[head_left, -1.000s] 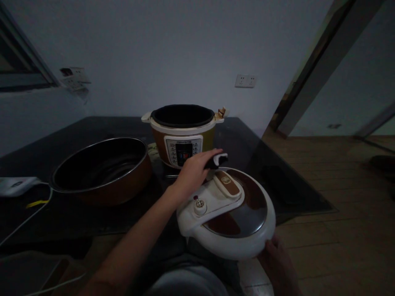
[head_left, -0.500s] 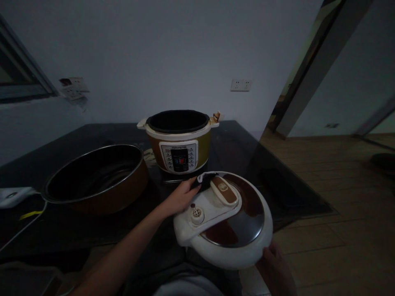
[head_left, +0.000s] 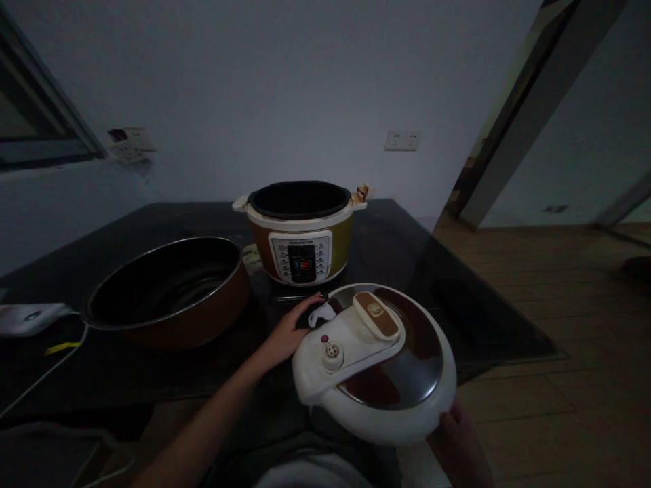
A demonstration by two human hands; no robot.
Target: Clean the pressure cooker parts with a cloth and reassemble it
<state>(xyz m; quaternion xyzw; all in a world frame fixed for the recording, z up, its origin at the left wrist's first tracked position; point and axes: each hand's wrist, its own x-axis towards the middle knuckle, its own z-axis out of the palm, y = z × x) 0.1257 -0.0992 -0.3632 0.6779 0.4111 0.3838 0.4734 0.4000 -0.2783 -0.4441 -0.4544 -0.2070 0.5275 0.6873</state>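
Down on the table point(head_left: 407, 251) beside the lid point(head_left: 391, 373), our left hand point(head_left: 285, 333) has lowered the cap point(head_left: 321, 315) it pinches, while our right hand point(head_left: 458, 440) still grips the lid's rim.

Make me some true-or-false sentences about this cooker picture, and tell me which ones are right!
1. The cooker has its lid on. False: its top is open, and the lid is held in front of it.
2. The right hand holds the lid at its near rim. True.
3. The big pan sits to the right of the cooker. False: it sits to the left, on the dark table.
4. The left hand is at a small black-and-white piece beside the lid. True.
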